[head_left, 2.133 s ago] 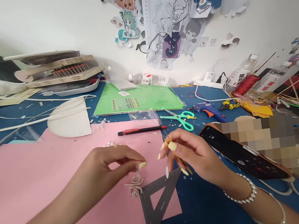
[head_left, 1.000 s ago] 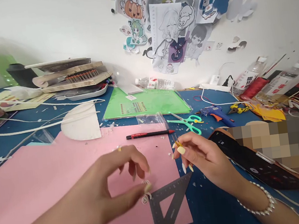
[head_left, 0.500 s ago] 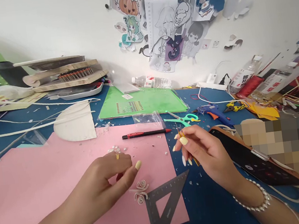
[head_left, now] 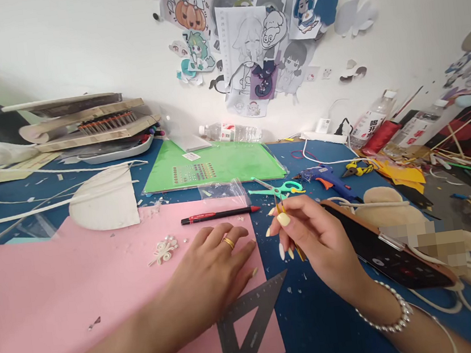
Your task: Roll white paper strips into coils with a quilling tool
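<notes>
L hand [head_left: 212, 270] is held palm down over pink paper [head_left: 103, 284], fingers apart; whether paper is touched can't be told. Tweezers [head_left: 281, 210] are clamped btwn thumb & fingers of R hand [head_left: 319, 243], tips up & slightly apart. Wire curl [head_left: 163, 255] is laid on paper, left of L hand, w/ beads [head_left: 170, 240] at its far side. Set sq. [head_left: 229, 346] is placed nr L thumb, partly on paper, partly on blue table [head_left: 324, 337]. Pen [head_left: 218, 215] is laid beyond L hand, scissors [head_left: 289, 187] beyond R hand; phone [head_left: 383, 258] is seen just beside R hand.
</notes>
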`<state>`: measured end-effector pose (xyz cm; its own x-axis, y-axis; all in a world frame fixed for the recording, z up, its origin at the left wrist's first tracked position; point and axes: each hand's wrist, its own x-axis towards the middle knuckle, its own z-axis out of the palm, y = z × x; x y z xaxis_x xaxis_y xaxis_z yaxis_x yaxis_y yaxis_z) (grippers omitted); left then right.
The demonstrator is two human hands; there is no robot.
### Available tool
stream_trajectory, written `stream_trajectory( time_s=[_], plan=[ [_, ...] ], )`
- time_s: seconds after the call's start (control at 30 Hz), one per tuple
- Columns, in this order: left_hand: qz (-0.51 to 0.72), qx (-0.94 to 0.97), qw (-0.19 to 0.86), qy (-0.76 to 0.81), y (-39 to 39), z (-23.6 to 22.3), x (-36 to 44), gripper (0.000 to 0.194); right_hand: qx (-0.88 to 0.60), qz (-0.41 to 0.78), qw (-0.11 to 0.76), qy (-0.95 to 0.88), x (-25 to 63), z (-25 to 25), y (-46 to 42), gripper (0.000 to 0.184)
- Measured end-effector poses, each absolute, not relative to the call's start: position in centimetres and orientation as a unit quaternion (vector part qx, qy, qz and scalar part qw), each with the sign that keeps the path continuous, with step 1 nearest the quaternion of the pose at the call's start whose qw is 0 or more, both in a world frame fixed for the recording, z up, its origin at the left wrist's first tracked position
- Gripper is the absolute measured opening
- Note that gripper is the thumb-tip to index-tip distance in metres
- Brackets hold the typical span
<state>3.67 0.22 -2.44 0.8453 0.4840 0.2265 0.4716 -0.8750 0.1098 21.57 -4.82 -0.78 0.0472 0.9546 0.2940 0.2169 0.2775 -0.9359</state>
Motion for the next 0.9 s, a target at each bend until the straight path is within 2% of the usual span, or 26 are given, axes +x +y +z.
stream_trajectory(
  time_s=[0.13, 0.57, 0.9],
  plan=[
    [0.177, 0.943, 0.038, 0.278, 0.8, -3.0, 3.1, 0.022, -0.486, 0.352, 0.532, -0.597, 21.6, -0.8, -4.8, 0.008],
    [0.16, 0.961, 0.016, 0.225, 1.0, -3.4, 4.2, 0.02, -0.511, 0.357, 0.491, -0.609, 21.5, -1.4, -4.2, 0.01],
    [0.205, 0.95, 0.025, 0.236, 1.2, -4.7, 4.0, 0.022, -0.528, 0.336, 0.463, -0.628, 21.4, -1.8, -4.0, 0.009]
  ],
)
